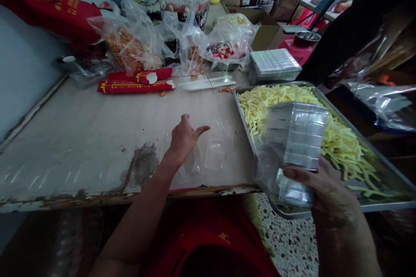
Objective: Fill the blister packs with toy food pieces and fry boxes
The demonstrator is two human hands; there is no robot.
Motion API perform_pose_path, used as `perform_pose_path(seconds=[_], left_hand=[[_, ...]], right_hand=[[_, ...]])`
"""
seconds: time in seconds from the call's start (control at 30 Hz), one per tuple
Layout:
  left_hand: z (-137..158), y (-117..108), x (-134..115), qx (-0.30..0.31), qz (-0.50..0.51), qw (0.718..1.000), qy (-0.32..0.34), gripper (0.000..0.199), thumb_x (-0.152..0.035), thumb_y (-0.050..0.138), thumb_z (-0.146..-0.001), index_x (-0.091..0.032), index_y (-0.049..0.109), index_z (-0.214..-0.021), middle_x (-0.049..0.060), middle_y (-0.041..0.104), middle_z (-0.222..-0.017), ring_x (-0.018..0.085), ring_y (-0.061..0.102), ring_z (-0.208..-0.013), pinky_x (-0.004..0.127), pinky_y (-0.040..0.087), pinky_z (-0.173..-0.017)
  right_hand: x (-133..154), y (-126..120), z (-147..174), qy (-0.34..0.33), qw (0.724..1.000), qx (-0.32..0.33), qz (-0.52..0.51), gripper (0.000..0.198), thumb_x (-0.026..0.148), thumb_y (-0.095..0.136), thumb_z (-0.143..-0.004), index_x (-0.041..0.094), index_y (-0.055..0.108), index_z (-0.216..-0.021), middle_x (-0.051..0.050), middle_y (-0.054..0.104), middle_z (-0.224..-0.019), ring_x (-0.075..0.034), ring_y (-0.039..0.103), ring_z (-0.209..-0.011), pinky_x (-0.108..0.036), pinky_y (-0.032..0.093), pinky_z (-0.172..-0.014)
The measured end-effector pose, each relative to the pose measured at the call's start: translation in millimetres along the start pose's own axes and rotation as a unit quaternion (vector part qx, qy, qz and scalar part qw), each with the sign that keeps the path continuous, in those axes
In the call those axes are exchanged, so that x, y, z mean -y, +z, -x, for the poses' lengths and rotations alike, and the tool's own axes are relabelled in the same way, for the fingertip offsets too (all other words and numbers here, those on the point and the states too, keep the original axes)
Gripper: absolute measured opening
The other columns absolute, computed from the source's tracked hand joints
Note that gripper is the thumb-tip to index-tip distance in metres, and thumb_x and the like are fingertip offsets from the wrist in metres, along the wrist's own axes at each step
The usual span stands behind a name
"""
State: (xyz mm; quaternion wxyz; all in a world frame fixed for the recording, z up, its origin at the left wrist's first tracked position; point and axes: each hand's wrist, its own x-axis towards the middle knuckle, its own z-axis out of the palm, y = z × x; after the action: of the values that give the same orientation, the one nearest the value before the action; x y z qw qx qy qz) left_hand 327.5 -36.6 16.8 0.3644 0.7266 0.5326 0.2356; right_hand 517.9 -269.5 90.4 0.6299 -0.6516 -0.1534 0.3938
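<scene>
Two bare hands are out in front, and everything plays around the metal tray, heaped with pale yellow strips! The right hand is at the near part of the tray, gripping a stack of clear plastic packs, thumb across its near end, the other fingers largely hidden. That stack sits over the tray's left side, its own left part smeared by blur.

Left of the tray, now: the left hand is above the counter, thumb spread wide from the fingers, nothing visible in its hold! Clear plastic sheets lie between it and the tray; whether they touch the hand, I can't tell.

Just beyond the tray stands another stack of plastic packs. White sticks lie left of the tray's far end, and farther left of it, red packages with yellow markings
</scene>
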Motion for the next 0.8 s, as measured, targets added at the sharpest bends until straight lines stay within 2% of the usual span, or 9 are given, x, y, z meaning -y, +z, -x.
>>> perform_pose_path(seconds=[0.07, 0.1, 0.17, 0.23, 0.27, 0.37, 0.63, 0.73, 0.8], left_hand=[[12.2, 3.0, -4.9, -0.021, -0.148, 0.978, 0.143, 0.068, -0.051, 0.082, -0.076, -0.013, 0.057, -0.126, 0.017, 0.066, -0.115, 0.03, 0.065, -0.108, 0.041, 0.05, -0.094], [18.4, 7.9, -6.4, 0.024, -0.194, 0.952, 0.237, 0.065, -0.048, 0.082, -0.078, -0.014, 0.057, -0.129, 0.019, 0.063, -0.126, 0.032, 0.06, -0.12, 0.044, 0.047, -0.101], [29.6, 23.1, -6.3, 0.156, -0.242, 0.867, 0.407, 0.059, -0.046, 0.078, -0.083, -0.021, 0.058, -0.133, 0.016, 0.055, -0.144, 0.034, 0.048, -0.138, 0.052, 0.038, -0.112], [39.0, 39.5, -2.8, 0.228, -0.263, 0.803, 0.485, 0.061, -0.05, 0.072, -0.087, -0.028, 0.053, -0.141, 0.012, 0.045, -0.157, 0.034, 0.034, -0.148, 0.061, 0.028, -0.118], [43.2, 45.6, -0.5, 0.23, -0.272, 0.799, 0.485, 0.063, -0.052, 0.07, -0.088, -0.03, 0.05, -0.144, 0.011, 0.04, -0.161, 0.035, 0.031, -0.15, 0.065, 0.025, -0.118], [54.4, 47.5, 6.5, 0.199, -0.297, 0.828, 0.431, 0.068, -0.055, 0.068, -0.089, -0.027, 0.048, -0.147, 0.014, 0.039, -0.161, 0.037, 0.031, -0.149, 0.071, 0.023, -0.116], [67.5, -10.9, 33.5, 0.219, -0.326, 0.846, 0.361, 0.067, -0.039, 0.076, -0.086, -0.028, 0.05, -0.147, 0.018, 0.037, -0.161, 0.042, 0.028, -0.151, 0.073, 0.022, -0.115], [63.0, -19.7, 33.8, 0.241, -0.257, 0.871, 0.343, 0.069, -0.031, 0.076, -0.087, -0.03, 0.048, -0.15, 0.019, 0.033, -0.163, 0.04, 0.027, -0.152, 0.068, 0.028, -0.115], [52.5, -21.0, 24.8, 0.239, -0.135, 0.904, 0.328, 0.058, -0.028, 0.07, -0.092, -0.027, 0.051, -0.147, 0.018, 0.041, -0.159, 0.034, 0.038, -0.147, 0.056, 0.036, -0.115]], right_hand=[[-1.3, 0.6, -1.9, -0.006, 1.0, 0.001, -0.001, 0.08, 0.026, 0.094, -0.047, 0.028, 0.068, -0.122, -0.006, 0.077, -0.1, -0.031, 0.073, -0.088, -0.033, 0.059, -0.062], [-1.4, 1.6, -2.8, -0.009, 1.0, 0.004, -0.001, 0.078, 0.026, 0.094, -0.048, 0.028, 0.069, -0.121, -0.006, 0.077, -0.1, -0.03, 0.073, -0.087, -0.034, 0.059, -0.063], [-0.7, 4.6, -3.5, -0.018, 1.0, 0.013, 0.0, 0.075, 0.026, 0.095, -0.047, 0.028, 0.07, -0.118, -0.006, 0.077, -0.101, -0.03, 0.074, -0.087, -0.034, 0.06, -0.066], [0.2, 7.4, -2.4, -0.028, 0.999, 0.025, 0.007, 0.076, 0.025, 0.096, -0.045, 0.029, 0.069, -0.117, -0.006, 0.077, -0.102, -0.029, 0.074, -0.088, -0.035, 0.061, -0.071], [0.1, 8.4, -1.6, -0.033, 0.999, 0.029, 0.012, 0.078, 0.025, 0.096, -0.045, 0.029, 0.069, -0.117, -0.005, 0.077, -0.102, -0.029, 0.074, -0.089, -0.035, 0.061, -0.072], [-2.7, 10.6, 0.0, -0.035, 0.998, 0.036, 0.031, 0.081, 0.025, 0.097, -0.045, 0.029, 0.067, -0.121, -0.004, 0.077, -0.101, -0.027, 0.073, -0.088, -0.034, 0.06, -0.075], [-0.2, 37.6, -20.1, -0.077, 0.995, 0.056, 0.028, 0.08, 0.026, 0.096, -0.05, 0.027, 0.064, -0.123, -0.002, 0.075, -0.105, -0.024, 0.069, -0.092, -0.033, 0.058, -0.078], [3.1, 48.6, -43.2, -0.106, 0.989, 0.081, 0.067, 0.08, 0.027, 0.096, -0.048, 0.026, 0.062, -0.121, -0.001, 0.073, -0.102, -0.024, 0.068, -0.089, -0.036, 0.058, -0.077], [3.4, 57.8, -62.0, -0.128, 0.982, 0.099, 0.095, 0.082, 0.027, 0.096, -0.046, 0.026, 0.06, -0.121, -0.001, 0.072, -0.1, -0.025, 0.068, -0.089, -0.038, 0.059, -0.077]])
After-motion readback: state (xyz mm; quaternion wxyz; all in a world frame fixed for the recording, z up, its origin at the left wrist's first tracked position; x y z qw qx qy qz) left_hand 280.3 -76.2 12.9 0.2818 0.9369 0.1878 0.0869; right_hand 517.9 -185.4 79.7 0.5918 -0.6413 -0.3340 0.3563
